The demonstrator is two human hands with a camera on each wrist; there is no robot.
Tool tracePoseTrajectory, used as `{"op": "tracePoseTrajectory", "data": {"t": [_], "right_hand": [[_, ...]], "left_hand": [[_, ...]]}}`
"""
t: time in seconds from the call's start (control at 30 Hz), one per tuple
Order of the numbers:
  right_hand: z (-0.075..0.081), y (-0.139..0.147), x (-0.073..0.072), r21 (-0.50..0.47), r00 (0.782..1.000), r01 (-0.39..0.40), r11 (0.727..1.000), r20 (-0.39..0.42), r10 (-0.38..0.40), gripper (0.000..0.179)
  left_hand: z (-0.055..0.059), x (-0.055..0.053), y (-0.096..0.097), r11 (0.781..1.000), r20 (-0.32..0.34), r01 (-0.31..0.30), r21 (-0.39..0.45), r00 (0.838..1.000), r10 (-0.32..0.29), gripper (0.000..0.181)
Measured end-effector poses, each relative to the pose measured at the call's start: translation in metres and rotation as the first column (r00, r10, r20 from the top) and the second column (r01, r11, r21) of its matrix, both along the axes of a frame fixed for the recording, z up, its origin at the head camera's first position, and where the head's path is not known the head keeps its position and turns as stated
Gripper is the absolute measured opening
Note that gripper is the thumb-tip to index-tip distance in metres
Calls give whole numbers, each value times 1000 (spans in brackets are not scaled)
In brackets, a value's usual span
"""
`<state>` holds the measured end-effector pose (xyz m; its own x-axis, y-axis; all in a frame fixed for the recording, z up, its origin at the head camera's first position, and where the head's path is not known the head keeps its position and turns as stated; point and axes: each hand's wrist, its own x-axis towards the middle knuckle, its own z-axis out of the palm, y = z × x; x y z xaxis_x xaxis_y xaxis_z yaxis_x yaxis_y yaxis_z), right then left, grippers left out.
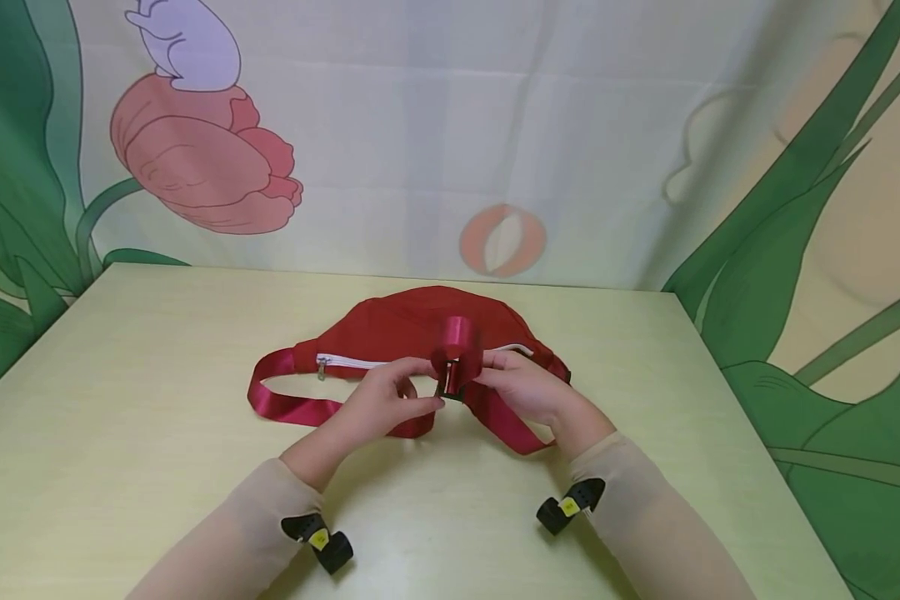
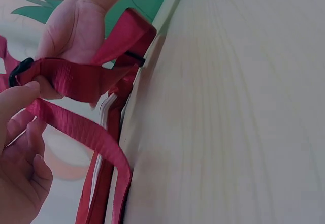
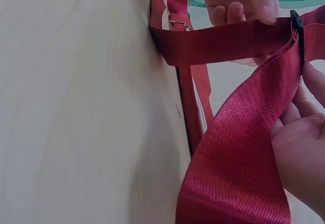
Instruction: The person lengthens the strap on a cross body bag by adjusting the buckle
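A red waist bag (image 1: 427,321) lies on the table, its red webbing strap (image 1: 288,404) curving out in front. A black slider buckle (image 3: 298,36) is threaded on the strap, with a loop of webbing standing up above it in the head view. My left hand (image 1: 390,396) pinches the strap beside the slider between thumb and fingers. From the other side, my right hand (image 1: 525,383) grips the webbing close to the slider, its fingertips partly hidden by the strap. In the left wrist view, the strap (image 2: 84,127) hangs down from the left fingers.
A pale wood-grain table (image 1: 157,483) carries the bag. White zippers with a metal pull (image 1: 321,369) run along the bag's front. Behind the table hangs a printed curtain (image 1: 390,150) with flowers and leaves. Small black devices (image 1: 318,542) are strapped on both sleeves.
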<state>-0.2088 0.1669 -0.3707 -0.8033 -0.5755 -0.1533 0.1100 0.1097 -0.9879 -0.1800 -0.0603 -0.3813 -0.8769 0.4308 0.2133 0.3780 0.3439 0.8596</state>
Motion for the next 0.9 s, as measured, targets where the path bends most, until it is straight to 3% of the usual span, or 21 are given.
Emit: {"op": "tracePoseTrajectory", "data": {"t": [0.23,0.47,0.57,0.7,0.9], "right_hand": [[4,0,1,14,1000,-2,1000,-4,2,27],[4,-1,2,-12,1000,-16,1000,-5,15,33],[4,-3,2,-15,1000,-15,1000,-2,15,26],[5,-7,3,-11,1000,-11,1000,14,11,16],[8,-10,4,5,999,-38,999,-3,38,25]], "left_hand": [[-6,-3,-11,1000,-93,9,3,996,-9,36],[-5,-2,-6,999,-96,39,6,995,-39,44],[-3,-1,-2,997,-96,59,43,994,-54,39],[2,1,-1,995,-34,53,79,998,-51,32],[5,3,-6,998,31,25,49,999,-27,38]]}}
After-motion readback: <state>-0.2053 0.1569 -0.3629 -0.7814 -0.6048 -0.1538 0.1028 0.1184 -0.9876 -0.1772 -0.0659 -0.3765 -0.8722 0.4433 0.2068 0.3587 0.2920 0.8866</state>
